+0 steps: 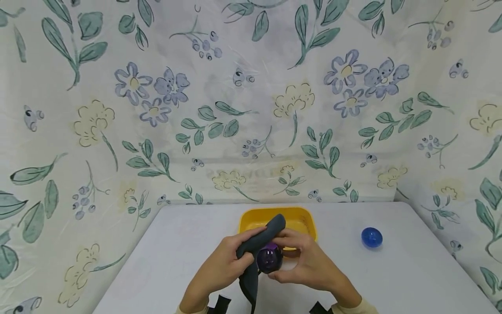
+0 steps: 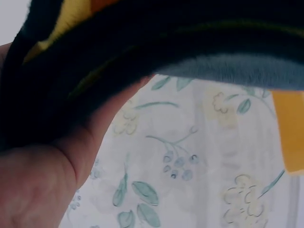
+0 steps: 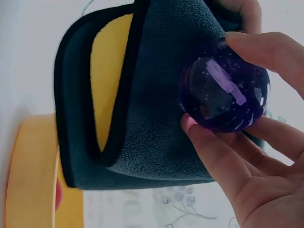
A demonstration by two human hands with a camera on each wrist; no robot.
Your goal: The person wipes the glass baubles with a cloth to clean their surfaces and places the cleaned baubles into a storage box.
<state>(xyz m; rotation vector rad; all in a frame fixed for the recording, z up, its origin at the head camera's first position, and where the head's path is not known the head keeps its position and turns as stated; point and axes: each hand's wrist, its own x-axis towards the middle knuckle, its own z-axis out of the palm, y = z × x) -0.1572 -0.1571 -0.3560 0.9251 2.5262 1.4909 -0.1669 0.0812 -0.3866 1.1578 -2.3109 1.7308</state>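
A dark teal cloth [image 1: 262, 240] with a yellow inner side [image 3: 110, 76] is folded over in my left hand [image 1: 228, 259], whose thumb and fingers grip it. My right hand [image 1: 306, 261] holds a shiny purple ball [image 3: 223, 88] between thumb and fingertips. In the right wrist view the ball lies against the cloth's face. Dark cloth [image 2: 142, 42] fills the top of the left wrist view and hides most of the left fingers. Both hands are just in front of a yellow tray [image 1: 310, 218].
A blue ball [image 1: 371, 237] sits on the white table [image 1: 188, 226] to the right of the tray. Something red [image 3: 58, 194] shows partly inside the tray in the right wrist view. A flowered sheet [image 1: 251, 131] hangs behind and beside the table.
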